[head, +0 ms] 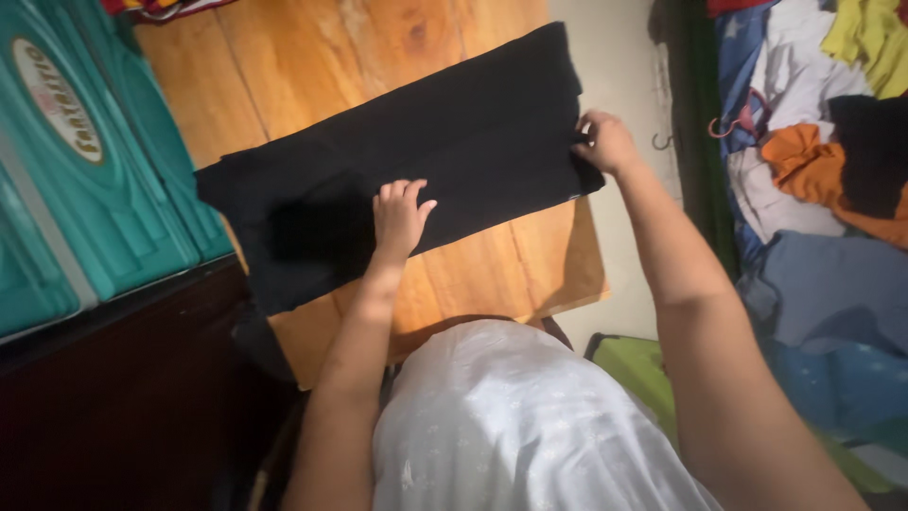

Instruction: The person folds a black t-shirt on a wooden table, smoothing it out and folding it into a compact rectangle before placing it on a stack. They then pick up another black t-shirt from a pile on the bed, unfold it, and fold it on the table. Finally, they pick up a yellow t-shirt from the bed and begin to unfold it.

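Note:
A black garment lies spread flat across a wooden board. My left hand rests palm down on the cloth near its middle, fingers slightly apart. At the garment's right edge, my right hand pinches the fabric between its fingers. The left part of the garment hangs over the board's edge.
A teal plastic crate stands at the left on a dark surface. A heap of coloured clothes with a hanger lies at the right. My white top fills the bottom middle, beside something green.

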